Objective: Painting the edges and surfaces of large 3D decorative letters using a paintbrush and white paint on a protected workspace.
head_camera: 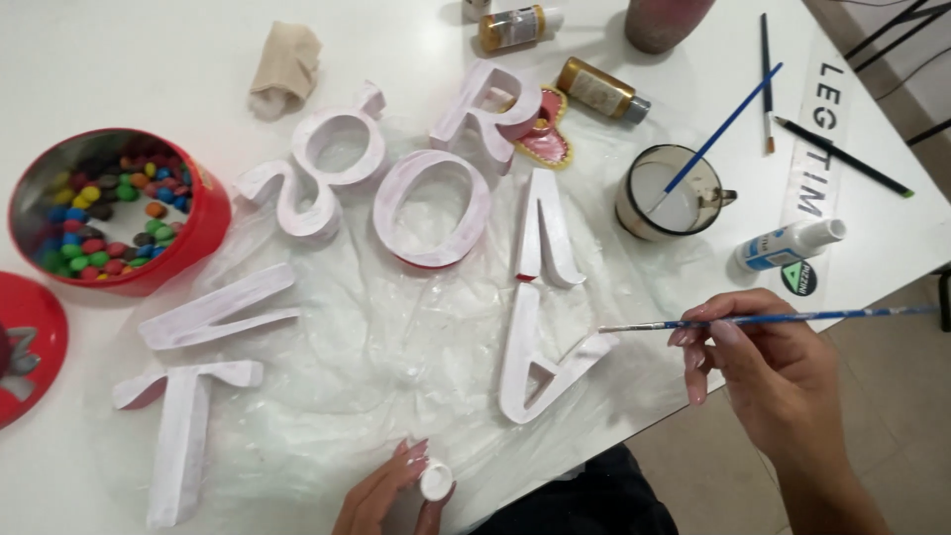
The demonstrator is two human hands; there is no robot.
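White cap (436, 481) hides whatever the left hand (381, 495) grips.

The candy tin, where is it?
In the head view the red round candy tin sits at the table's far left, open and full of coloured candies, just left of the white ampersand shape and above its red lid.
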